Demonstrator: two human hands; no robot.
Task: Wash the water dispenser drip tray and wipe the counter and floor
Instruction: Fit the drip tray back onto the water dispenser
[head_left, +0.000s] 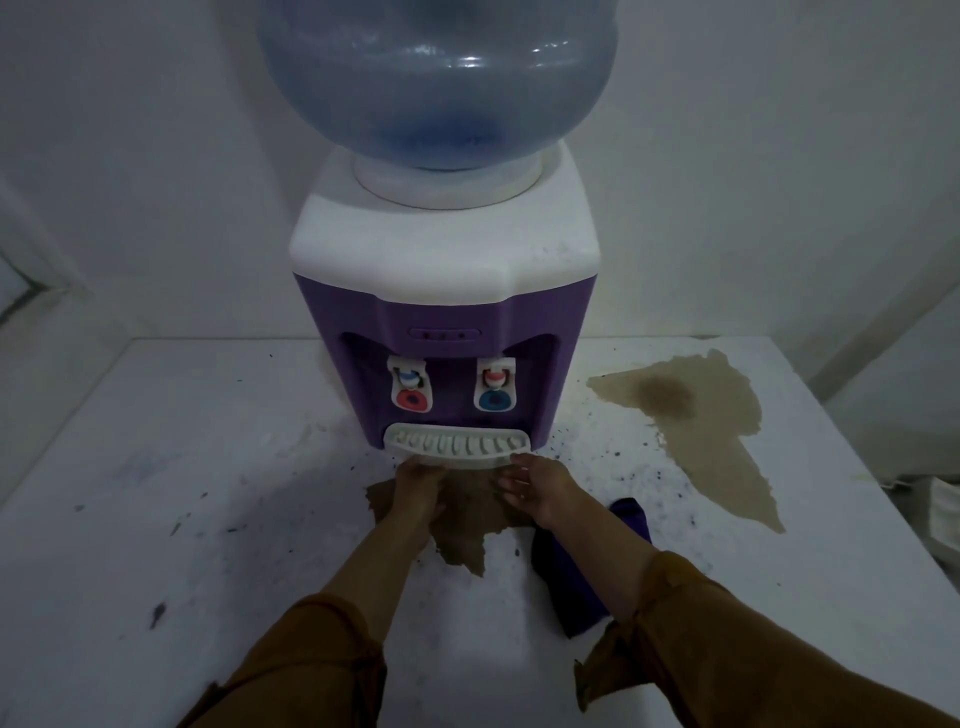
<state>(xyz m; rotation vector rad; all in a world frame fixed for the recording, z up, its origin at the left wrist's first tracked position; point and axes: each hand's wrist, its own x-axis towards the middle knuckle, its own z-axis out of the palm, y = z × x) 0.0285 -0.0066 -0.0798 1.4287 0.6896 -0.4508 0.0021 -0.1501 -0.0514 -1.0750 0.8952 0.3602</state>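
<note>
Head view, fingers: your left hand (415, 486) reaches the front lip of the tray (457, 444), tips hidden, grip unclear; your right hand (535, 486) lies loose and straight at its right corner
Tray: seated in the dispenser (441, 312) base
Puddle (462, 522): a tilted pull would likely spill more onto it
Bottle (436, 78): a hard tug may rock it
Hidden: tray's contents; floor; cloth (569, 587) partly behind your arm
</note>
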